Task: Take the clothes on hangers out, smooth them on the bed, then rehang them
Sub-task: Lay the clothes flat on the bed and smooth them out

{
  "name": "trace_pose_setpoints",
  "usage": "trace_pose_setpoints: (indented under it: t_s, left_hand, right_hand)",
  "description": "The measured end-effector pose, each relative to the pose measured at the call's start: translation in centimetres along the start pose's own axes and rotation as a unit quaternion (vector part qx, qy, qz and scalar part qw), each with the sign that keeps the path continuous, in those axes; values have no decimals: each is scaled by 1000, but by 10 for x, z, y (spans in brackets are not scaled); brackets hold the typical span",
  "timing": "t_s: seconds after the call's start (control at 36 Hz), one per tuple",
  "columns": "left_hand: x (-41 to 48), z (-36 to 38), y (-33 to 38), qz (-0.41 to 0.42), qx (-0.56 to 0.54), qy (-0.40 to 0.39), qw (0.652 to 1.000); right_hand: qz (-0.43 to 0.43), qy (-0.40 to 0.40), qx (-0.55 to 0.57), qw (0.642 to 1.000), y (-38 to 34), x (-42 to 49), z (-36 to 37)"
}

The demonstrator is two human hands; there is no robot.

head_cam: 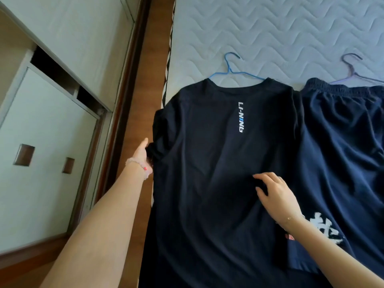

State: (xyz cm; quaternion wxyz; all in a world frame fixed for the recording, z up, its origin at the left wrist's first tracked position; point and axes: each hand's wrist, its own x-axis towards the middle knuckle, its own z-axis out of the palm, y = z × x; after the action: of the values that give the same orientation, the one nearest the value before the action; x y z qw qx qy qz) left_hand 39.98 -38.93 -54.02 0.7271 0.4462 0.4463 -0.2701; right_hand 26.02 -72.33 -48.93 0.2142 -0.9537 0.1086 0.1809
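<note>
Head camera, looking down at a black t-shirt spread on the bed, back side up with the white lettering running down from the collar. A blue hanger pokes out of the shirt's collar, hook pointing away from the person. The left hand, with a beaded bracelet on its wrist, is right at the hem of the shirt's left sleeve, which hangs over the wooden bed frame. The thumb sticks up, but the fingers are hidden behind the sleeve, so I honestly can't tell if it's gripping the fabric. The right hand rests on the lower middle of the shirt, fingers spread and lying on the cloth, holding nothing. Navy shorts lie touching the shirt's right side, with a purple hanger beyond their waistband. A wardrobe stands left of the shirt, past the frame.
</note>
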Motion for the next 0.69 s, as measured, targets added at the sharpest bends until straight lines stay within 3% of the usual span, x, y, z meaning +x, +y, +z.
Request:
trace_pose_setpoints:
  t_s: [0.08, 0.17, 0.25, 0.33, 0.44, 0.53, 0.58, 0.64, 0.69]
  left_hand:
    - [8, -4, 15, 25, -3, -8, 1000]
    - [32, -28, 35, 54, 27, 58, 997]
    - [40, -48, 54, 141, 18, 107, 984]
    - [34, -66, 68, 233, -11, 150, 961]
    - [43, -91, 76, 236, 51, 258, 936]
    - [29, -69, 68, 255, 202, 361, 874]
    - [14, -41, 59, 302, 371, 406, 779]
    - [0, -8, 44, 380, 509, 355, 686]
    - [-13, 28, 26, 465, 573, 249, 627]
  right_hand:
    - [20, 20, -2, 1000, 5, -1, 0]
    - [34, 80, -19, 996, 12, -1, -7]
    - [46, 134, -25, 990, 22, 12, -23]
    - [73, 116, -20, 990, 32, 31, -39]
    - [117, 95, -31, 988, 38, 49, -54]
    - [142, 99, -29, 984, 37, 58, -61]
    - [156, 119, -6, 980, 35, 64, -65]
    - [159, 164, 31, 973, 32, 74, -71]
    - [148, 205, 53, 966, 29, 88, -77]
